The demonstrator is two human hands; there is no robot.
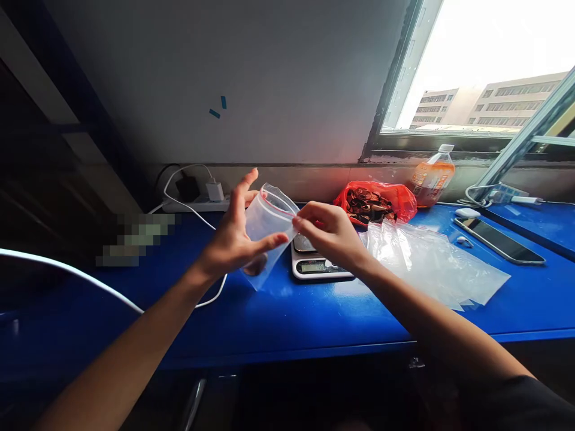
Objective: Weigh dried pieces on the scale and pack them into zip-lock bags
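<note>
A clear zip-lock bag [269, 224] with a red line along its mouth hangs tilted above the blue table. Something small, dark and rounded [257, 264] lies in its lower corner; its kind is unclear. My right hand [330, 230] pinches the bag's upper right edge at the zip. My left hand [233, 230] is at the bag's left side, fingers and thumb spread wide, the thumb across its front. Some left fingertips are hidden behind the plastic. Just behind my right hand sits a white digital scale [321, 269] with a lit display, partly covered.
Flat clear bags [440, 269] are spread to the right. Behind them stand an open red plastic bag [404, 200] of dark brown pieces and a drink bottle [433, 176]. A phone [501, 240] lies far right. White cables [72, 263] and a power strip [197, 205] are at left.
</note>
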